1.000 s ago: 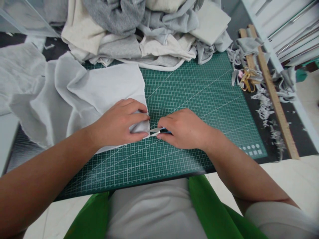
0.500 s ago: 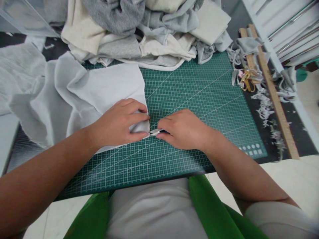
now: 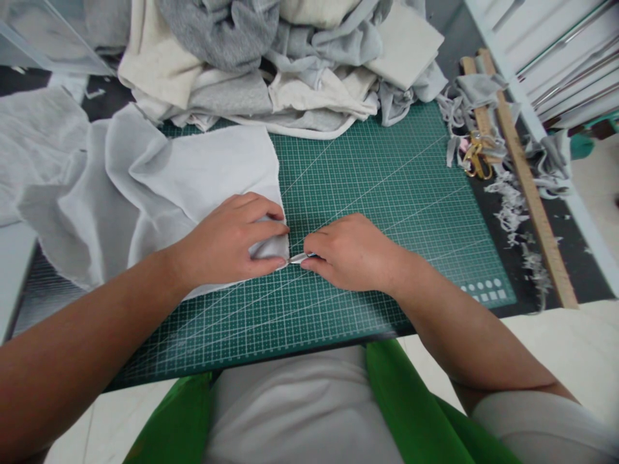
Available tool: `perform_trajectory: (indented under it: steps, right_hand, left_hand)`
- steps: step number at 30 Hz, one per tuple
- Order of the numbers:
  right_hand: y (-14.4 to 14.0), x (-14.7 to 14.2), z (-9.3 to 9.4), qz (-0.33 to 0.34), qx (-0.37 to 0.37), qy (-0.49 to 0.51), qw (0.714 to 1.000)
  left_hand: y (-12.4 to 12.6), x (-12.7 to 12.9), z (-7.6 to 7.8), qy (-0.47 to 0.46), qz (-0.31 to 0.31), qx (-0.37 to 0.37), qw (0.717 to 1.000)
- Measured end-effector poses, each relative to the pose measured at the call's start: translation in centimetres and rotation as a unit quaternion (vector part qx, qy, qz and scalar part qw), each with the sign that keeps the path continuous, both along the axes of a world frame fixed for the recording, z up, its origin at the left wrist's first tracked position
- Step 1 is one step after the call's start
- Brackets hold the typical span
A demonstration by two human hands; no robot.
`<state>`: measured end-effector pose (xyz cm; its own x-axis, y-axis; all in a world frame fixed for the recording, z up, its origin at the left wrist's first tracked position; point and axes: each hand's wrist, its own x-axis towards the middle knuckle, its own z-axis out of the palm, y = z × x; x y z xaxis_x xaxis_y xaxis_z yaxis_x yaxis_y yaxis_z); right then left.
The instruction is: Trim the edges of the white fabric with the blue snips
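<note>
A pale grey-white fabric piece (image 3: 217,154) lies over the left of the green cutting mat, partly rumpled, with a frayed right edge. My left hand (image 3: 236,238) rests on its near right corner, thumb and fingers gripping the cloth there. Small silver-bladed thread snips (image 3: 298,258) are in my right hand (image 3: 351,251), fingers closed round them so that their handle is hidden. The blade tips meet the fabric's corner right beside my left thumb, and the blades look closed together.
Heaped grey and cream fabrics (image 3: 232,84) cover the back of the cutting mat (image 3: 387,174). On the right lie wooden rulers (image 3: 532,187), gold-handled scissors (image 3: 477,160) and fabric scraps (image 3: 510,203). A clear plastic container (image 3: 62,32) stands at back left.
The snips' blades, slightly apart before, have come together at the fabric corner. Both hands stay in nearly the same place; the whole view has shifted slightly.
</note>
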<state>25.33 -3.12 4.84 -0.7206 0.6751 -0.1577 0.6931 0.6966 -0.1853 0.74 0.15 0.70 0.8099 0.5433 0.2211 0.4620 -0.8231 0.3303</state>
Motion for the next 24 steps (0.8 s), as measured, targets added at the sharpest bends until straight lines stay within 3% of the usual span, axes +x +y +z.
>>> perform_trajectory:
  steps: [12, 24]
  right_hand:
    - [0.1, -0.2, 0.5, 0.004, -0.015, -0.018, 1.000]
    - [0.8, 0.9, 0.4, -0.024, -0.068, 0.068, 0.995]
  left_hand:
    - [0.1, 0.0, -0.1, -0.004, -0.002, 0.001, 1.000]
    - [0.0, -0.1, -0.1, 0.007, 0.004, -0.004, 1.000]
